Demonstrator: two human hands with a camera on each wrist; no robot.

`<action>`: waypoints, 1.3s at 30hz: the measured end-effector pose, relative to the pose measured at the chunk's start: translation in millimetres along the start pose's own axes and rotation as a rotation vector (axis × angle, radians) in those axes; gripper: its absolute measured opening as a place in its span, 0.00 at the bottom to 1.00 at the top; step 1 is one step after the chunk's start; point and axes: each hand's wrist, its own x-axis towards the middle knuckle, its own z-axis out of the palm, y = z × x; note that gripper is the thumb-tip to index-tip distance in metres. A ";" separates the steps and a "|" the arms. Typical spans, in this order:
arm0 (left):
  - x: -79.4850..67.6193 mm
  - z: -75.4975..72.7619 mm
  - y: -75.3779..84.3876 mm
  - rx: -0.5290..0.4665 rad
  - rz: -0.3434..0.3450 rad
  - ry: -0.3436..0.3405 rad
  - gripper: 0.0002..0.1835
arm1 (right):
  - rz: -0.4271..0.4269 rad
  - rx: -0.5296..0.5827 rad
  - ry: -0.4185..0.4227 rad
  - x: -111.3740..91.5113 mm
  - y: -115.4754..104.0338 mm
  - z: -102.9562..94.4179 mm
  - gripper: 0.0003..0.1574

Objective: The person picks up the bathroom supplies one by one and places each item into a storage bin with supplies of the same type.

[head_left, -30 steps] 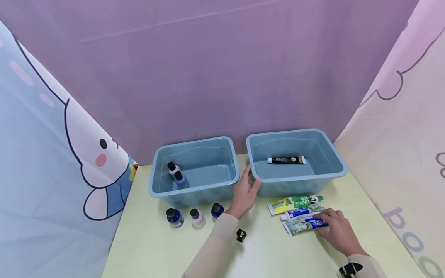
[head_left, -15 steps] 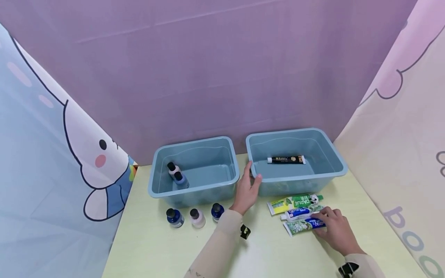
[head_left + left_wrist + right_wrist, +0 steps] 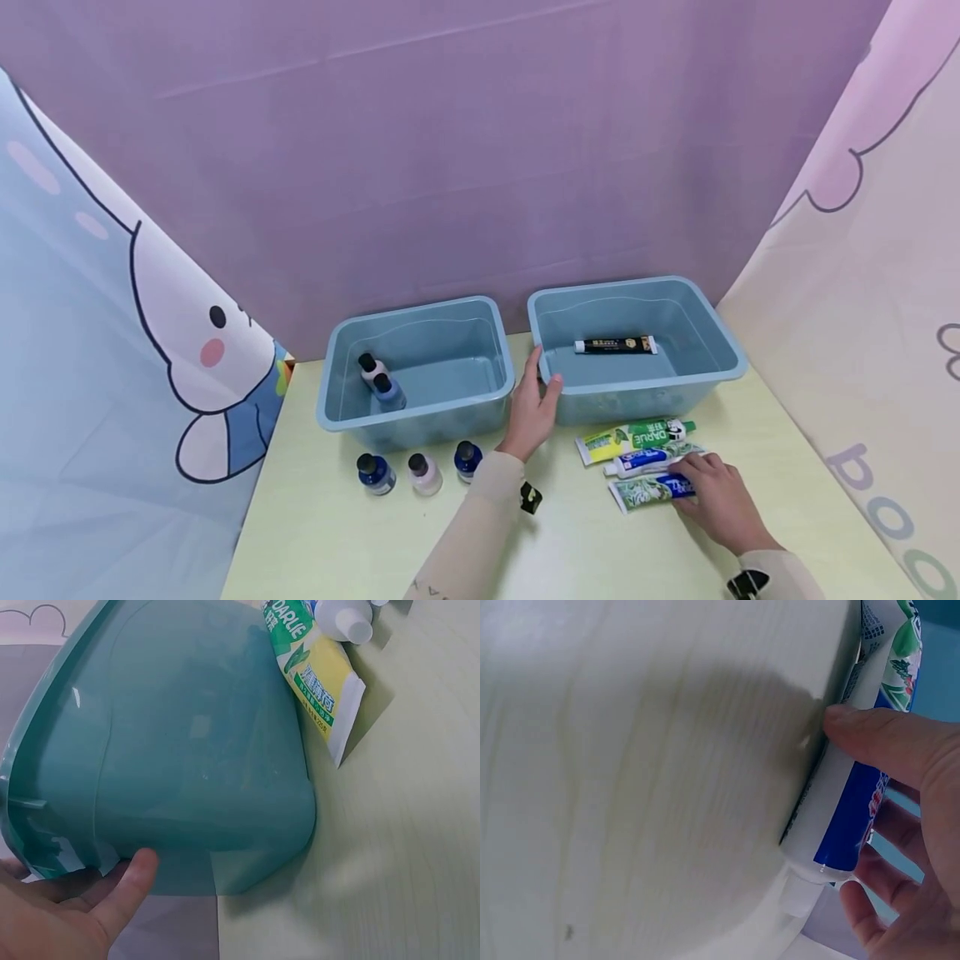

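My left hand [image 3: 529,421] holds the front left corner of the right blue plastic bin [image 3: 637,400]. In the left wrist view its thumb lies against the outer wall, and the other fingers are partly hidden around the corner. A black toothpaste tube [image 3: 615,345] lies inside this bin. My right hand [image 3: 718,502] grips the nearest toothpaste tube [image 3: 648,491], green-white and blue. In the right wrist view the thumb is on one side of that tube [image 3: 844,806], fingers on the other. Just beyond are a white-and-blue toothpaste tube [image 3: 645,459] and a yellow-green toothpaste tube [image 3: 633,440].
To the left stands another blue bin [image 3: 420,421] with a pink bottle [image 3: 371,367] and a blue bottle [image 3: 390,393] inside. In front of it stand a dark blue bottle [image 3: 377,475], a pale pink bottle [image 3: 425,477] and another dark blue bottle [image 3: 467,460].
My right hand has shifted slightly left along the nearest toothpaste tube. The left hand stays at the bin's corner, and the tubes and bottles lie as before.
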 end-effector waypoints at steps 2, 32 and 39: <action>0.2 -0.3 -0.1 0.015 0.002 -0.011 0.34 | -0.010 -0.012 -0.005 0.3 -1.8 -1.4 0.30; -3.5 3.1 -1.1 0.017 0.011 -0.029 0.37 | -0.052 -0.020 -0.095 4.1 -5.3 -3.1 0.30; -2.7 2.9 -2.2 0.021 0.014 -0.031 0.36 | -0.061 -0.014 -0.106 5.3 -6.4 -5.3 0.28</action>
